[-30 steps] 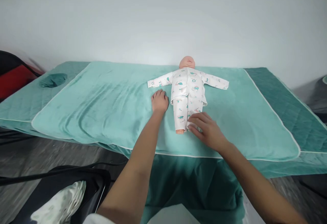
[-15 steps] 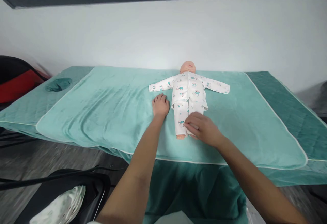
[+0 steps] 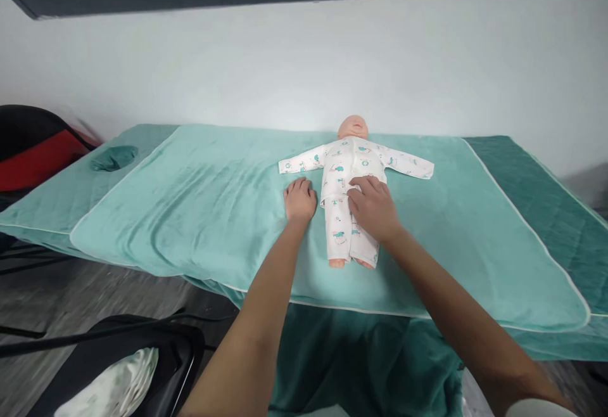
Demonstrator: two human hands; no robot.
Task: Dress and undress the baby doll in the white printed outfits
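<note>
A baby doll (image 3: 353, 127) lies on its back on a light green blanket (image 3: 228, 214), arms spread to both sides. It wears a white long-sleeved shirt (image 3: 332, 173) and white trousers (image 3: 338, 233), both with small green and red prints. My left hand (image 3: 300, 200) rests palm down on the blanket beside the shirt, fingers stretched out. Over the shirt's lower edge lies my right hand (image 3: 373, 208), with thumb and forefinger apart on the cloth. It covers part of the hem and the upper part of one trouser leg. Bare feet show at the trouser ends.
The blanket covers a bed with a darker green quilted cover (image 3: 536, 182) and a face hole (image 3: 114, 158) at the left. A white wall (image 3: 237, 68) stands behind. At lower left, a folded printed cloth (image 3: 111, 385) lies on a black chair (image 3: 175, 347). A red and black chair (image 3: 42, 157) stands far left.
My right hand has moved up from the doll's lower trouser leg to the shirt's hem, uncovering both feet. My left hand stays on the blanket. The view has shifted slightly.
</note>
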